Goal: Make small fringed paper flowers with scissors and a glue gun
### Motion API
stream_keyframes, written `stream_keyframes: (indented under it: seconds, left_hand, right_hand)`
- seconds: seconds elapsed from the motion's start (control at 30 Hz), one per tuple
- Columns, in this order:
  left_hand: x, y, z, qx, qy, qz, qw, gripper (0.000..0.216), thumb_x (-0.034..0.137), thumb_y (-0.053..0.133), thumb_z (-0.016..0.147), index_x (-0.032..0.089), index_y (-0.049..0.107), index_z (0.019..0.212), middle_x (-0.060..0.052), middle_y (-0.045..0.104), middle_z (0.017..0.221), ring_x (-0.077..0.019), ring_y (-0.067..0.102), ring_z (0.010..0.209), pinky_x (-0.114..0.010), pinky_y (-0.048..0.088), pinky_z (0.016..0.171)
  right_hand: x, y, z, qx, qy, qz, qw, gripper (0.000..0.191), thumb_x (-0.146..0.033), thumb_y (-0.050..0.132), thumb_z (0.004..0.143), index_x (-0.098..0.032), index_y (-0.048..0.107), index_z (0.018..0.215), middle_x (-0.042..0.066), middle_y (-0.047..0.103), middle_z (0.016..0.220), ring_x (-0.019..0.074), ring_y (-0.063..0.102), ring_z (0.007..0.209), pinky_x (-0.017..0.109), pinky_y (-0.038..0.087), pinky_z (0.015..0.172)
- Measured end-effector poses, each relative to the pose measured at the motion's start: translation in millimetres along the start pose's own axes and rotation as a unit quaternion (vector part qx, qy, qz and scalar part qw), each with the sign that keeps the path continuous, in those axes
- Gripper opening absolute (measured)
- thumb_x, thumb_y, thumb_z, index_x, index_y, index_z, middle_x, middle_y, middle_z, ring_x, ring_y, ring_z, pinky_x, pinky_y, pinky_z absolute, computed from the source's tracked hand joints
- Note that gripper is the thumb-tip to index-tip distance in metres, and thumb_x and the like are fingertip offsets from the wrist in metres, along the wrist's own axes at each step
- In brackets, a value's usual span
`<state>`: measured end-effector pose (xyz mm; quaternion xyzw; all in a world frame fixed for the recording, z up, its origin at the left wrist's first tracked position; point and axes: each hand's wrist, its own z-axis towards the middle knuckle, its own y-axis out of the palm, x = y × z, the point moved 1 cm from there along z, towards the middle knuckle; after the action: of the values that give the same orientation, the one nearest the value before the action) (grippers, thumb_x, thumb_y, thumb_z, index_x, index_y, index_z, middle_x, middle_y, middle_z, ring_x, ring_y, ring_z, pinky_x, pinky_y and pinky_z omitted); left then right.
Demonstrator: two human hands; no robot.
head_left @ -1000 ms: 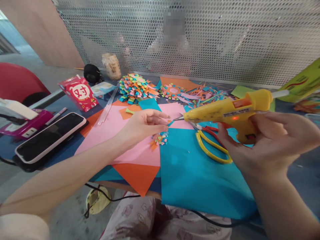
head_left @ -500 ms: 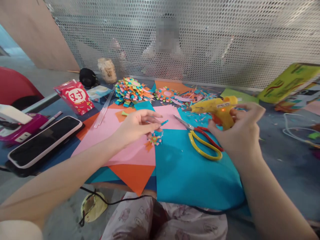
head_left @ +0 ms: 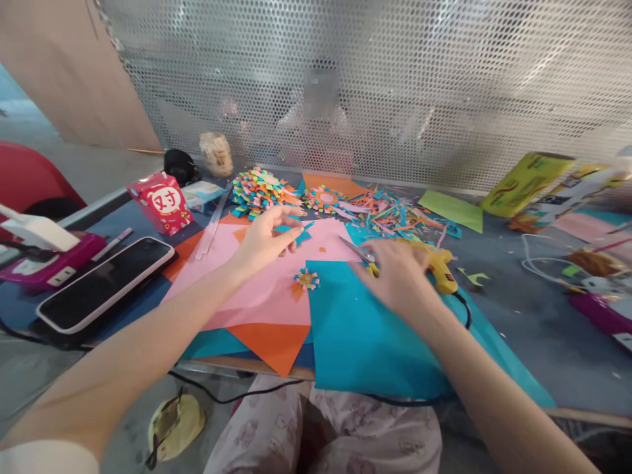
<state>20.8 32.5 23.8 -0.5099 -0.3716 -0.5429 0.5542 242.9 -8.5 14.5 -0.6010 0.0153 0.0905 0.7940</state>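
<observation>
Head view: left hand (head_left: 273,238) pinches a narrow, slanting blue strip (head_left: 309,226); right hand (head_left: 395,273) loosely curled, hold unclear.

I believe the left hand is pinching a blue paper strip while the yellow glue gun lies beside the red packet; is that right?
Not quite: the head view shows the yellow glue gun lying beside the right hand, not beside the red packet. The left hand is indeed pinching a blue paper strip.

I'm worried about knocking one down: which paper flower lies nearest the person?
The small flower by the upper left corner of the large blue sheet; the flat flower and the fluffy multicoloured heap lie farther back.
</observation>
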Motion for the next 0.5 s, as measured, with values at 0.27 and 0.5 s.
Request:
stream_keyframes:
  seconds: [0.27,0.5]
  left_hand:
    - [6,1,-4,-0.052,0.009,-0.142,0.989,0.029,0.018,0.066,0.080,0.020,0.052,0.106,0.003,0.064,0.086,0.0022,0.039,0.028,-0.016,0.029,0.029]
    - [8,5,-7,-0.059,-0.049,-0.211,0.974,0.036,0.021,0.075,0.074,0.018,0.055,0.103,0.004,0.065,0.082,0.0006,0.043,0.029,-0.016,0.029,0.028]
  right_hand:
    - [-47,1,15,-0.039,-0.080,0.387,0.918,0.035,-0.035,0.066,0.077,-0.021,0.063,0.109,0.008,0.069,0.113,0.0201,0.068,0.085,0.039,0.050,0.082]
    - [-48,-11,19,-0.035,-0.051,0.527,0.848,0.015,-0.033,0.064,0.079,-0.020,0.073,0.075,0.002,0.073,0.069,0.0176,0.070,0.060,0.033,0.055,0.067]
